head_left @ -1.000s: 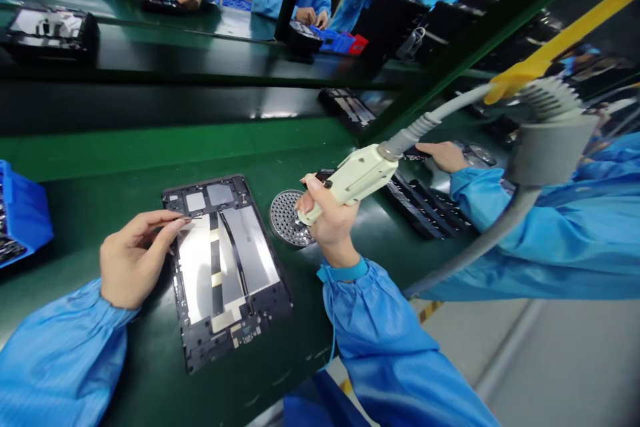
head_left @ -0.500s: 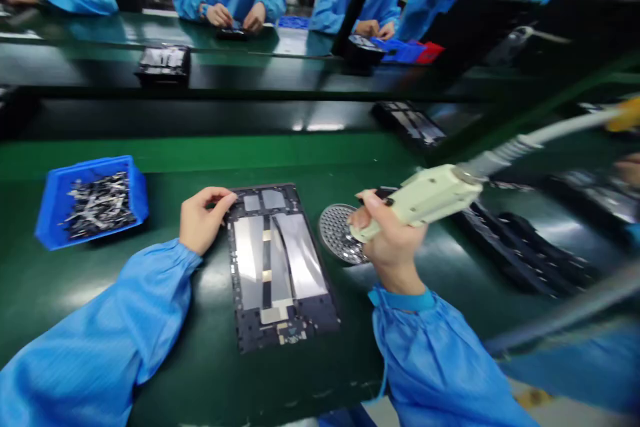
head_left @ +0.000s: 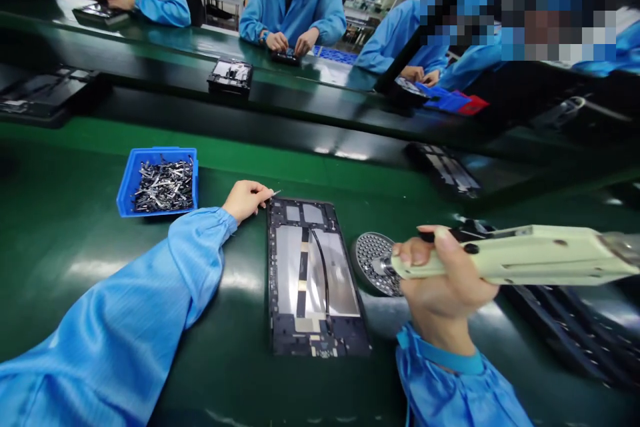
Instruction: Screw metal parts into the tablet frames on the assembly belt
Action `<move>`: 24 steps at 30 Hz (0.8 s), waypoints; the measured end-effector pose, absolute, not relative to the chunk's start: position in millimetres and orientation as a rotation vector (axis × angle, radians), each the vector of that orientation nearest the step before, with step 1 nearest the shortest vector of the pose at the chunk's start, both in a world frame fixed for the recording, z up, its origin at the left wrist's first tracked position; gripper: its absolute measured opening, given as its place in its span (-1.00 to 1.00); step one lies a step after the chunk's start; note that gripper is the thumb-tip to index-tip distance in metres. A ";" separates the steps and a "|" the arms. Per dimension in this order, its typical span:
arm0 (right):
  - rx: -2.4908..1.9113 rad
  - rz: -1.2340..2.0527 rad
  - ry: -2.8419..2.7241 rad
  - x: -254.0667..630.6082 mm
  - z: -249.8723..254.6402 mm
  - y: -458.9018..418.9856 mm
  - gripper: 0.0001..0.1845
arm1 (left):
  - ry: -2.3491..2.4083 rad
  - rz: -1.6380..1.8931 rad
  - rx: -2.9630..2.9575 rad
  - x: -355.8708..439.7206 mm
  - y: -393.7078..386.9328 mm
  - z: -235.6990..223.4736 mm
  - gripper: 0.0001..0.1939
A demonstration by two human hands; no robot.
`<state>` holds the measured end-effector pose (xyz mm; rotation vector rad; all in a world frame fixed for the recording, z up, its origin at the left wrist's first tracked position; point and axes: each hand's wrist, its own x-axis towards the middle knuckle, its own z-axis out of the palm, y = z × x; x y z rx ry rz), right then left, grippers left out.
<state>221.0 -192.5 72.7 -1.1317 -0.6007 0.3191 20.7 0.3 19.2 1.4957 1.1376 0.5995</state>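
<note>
From here I see a green assembly belt (head_left: 65, 233) with a dark tablet frame (head_left: 313, 273) lying flat on it, between my two hands. Its foil-lined panels look slick, so I judge it light, fairly stiff and fragile, best taken by its black outer edges. Beyond my left hand, a blue bin (head_left: 155, 155) holds metal clips (head_left: 163, 185). My right hand (head_left: 443, 287) is clenched round a cream handpiece (head_left: 520, 260), just beside a perforated metal disc (head_left: 375, 263). My left hand (head_left: 245, 201) is pinched closed on what seems a slim tweezer (head_left: 274, 193), though it shows too small to be sure.
</note>
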 end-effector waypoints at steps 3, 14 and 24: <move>-1.121 0.358 -0.644 213.2 77.4 -185.9 -0.67 | 1.100 0.543 1.524 17.6 2.9 21.1 -0.80; -0.977 0.543 -0.815 157.9 90.3 -107.5 -0.77 | 1.063 0.739 1.796 20.7 -1.4 6.0 -0.89; -1.055 0.591 -0.877 125.5 67.5 -26.4 -0.78 | 1.005 0.655 1.811 20.2 7.2 2.8 -0.94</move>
